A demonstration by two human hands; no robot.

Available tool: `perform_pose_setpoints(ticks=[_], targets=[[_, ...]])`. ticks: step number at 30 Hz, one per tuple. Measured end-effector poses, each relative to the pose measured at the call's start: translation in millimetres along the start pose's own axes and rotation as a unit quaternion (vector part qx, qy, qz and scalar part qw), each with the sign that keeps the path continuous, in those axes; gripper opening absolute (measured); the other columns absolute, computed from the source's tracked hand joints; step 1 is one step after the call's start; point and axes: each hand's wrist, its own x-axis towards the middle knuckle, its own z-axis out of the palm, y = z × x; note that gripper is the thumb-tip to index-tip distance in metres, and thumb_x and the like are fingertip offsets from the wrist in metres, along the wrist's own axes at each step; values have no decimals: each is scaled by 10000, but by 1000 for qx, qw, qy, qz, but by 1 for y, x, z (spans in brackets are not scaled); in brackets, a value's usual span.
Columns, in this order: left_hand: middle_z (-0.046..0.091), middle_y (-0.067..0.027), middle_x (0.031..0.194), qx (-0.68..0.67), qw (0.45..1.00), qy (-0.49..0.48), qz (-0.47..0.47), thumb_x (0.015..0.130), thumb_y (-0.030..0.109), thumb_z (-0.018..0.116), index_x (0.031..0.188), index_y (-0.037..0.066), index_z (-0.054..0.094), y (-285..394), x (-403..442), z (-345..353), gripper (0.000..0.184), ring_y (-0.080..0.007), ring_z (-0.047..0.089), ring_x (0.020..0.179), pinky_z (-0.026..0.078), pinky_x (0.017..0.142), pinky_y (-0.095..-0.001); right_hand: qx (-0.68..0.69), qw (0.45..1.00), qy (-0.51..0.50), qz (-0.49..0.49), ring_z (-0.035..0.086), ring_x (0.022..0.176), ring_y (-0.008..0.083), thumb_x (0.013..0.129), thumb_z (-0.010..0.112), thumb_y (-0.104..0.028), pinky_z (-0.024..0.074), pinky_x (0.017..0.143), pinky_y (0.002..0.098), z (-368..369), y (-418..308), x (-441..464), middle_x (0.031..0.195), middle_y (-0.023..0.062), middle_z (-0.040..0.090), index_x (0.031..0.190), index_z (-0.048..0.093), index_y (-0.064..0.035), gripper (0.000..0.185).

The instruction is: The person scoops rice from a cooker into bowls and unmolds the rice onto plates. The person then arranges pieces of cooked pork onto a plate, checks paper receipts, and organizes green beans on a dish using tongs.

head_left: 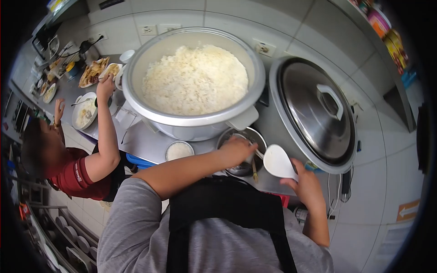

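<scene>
My right grip [304, 183] grasps the white paddle [278, 163], held by the metal bowl [256, 138]; my left grip [236, 152] over that bowl, grasp: cannot tell; rice pot [193, 120] beyond both

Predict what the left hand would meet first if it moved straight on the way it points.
Probably the metal bowl: the left hand is over or inside it. Depth is unclear, so it might instead pass above the rim and reach the white paddle.

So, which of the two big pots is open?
The left pot in the picture: white rice shows inside, while the right pot is covered by a metal lid.
</scene>
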Motion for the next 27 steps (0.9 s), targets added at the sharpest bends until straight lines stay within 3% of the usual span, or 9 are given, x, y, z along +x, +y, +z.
perform_pose_setpoints(ticks=[2, 6, 14, 15, 16, 18, 19, 23, 27], targets=[[647, -86, 991, 35, 998, -3, 51, 848, 137, 515, 1012, 80, 603, -6, -1, -11, 196, -220, 611, 1010, 447, 881, -428, -19, 1000, 11, -20, 634, 831, 416, 782, 711, -381, 491, 691, 479, -9, -4, 2, 863, 220, 661, 1230, 493, -84, 581], [640, -28, 961, 139, 971, 61, 184, 838, 181, 532, 972, 125, 614, -7, -14, -36, 167, -166, 600, 989, 432, 890, -427, -124, 992, 21, -26, 642, 766, 379, 830, 662, -343, 483, 631, 462, -41, -25, 21, 833, 176, 666, 1130, 568, -59, 424], [645, 19, 846, 243, 940, 47, 236, 797, 216, 578, 892, 103, 664, 2, 7, -75, 171, -176, 567, 906, 428, 874, -371, -274, 912, 219, -215, 641, 681, 298, 848, 616, -206, 491, 593, 393, -81, -102, 155, 793, 111, 621, 942, 552, -75, 173], [644, 14, 810, 245, 937, 66, 241, 805, 216, 577, 900, 104, 676, 1, 13, -80, 177, -178, 567, 913, 381, 990, -467, -279, 905, 230, -224, 647, 705, 292, 850, 596, -186, 496, 609, 394, -76, -107, 183, 792, 108, 627, 933, 548, -75, 147], [644, 14, 810, 244, 936, 67, 244, 805, 216, 577, 900, 104, 676, -2, 16, -88, 177, -178, 567, 913, 381, 990, -467, -284, 898, 240, -234, 654, 729, 287, 853, 577, -166, 501, 626, 396, -67, -110, 214, 792, 105, 634, 925, 544, -75, 120], [642, 22, 802, 288, 915, 60, 277, 813, 213, 581, 881, 111, 681, -4, 18, -109, 159, -183, 575, 908, 230, 1102, -589, -357, 876, 226, -234, 665, 743, 276, 846, 547, -130, 502, 646, 413, -43, -113, 279, 794, 95, 649, 922, 547, -82, 90], [639, 26, 790, 261, 929, -3, 262, 821, 213, 583, 875, 129, 690, -1, 20, -114, 148, -194, 581, 925, 74, 1129, -654, -374, 863, 238, -241, 671, 735, 267, 840, 543, -120, 499, 656, 414, -31, -116, 311, 789, 87, 660, 927, 557, -84, 95], [641, -14, 782, 159, 959, -123, 198, 840, 213, 567, 878, 172, 714, -10, 27, -139, 157, -227, 593, 969, 44, 1137, -646, -408, 853, 248, -210, 677, 702, 221, 829, 553, -116, 485, 662, 369, -3, -144, 414, 757, 57, 688, 899, 614, -80, 99], [664, -66, 878, 19, 981, -95, 167, 876, 205, 524, 948, 161, 724, -23, 34, -117, 217, -274, 607, 1034, 10, 1157, -596, -520, 795, 224, -218, 666, 685, 194, 825, 577, -122, 472, 653, 333, 20, -171, 462, 751, 7, 687, 826, 671, -95, 98]])
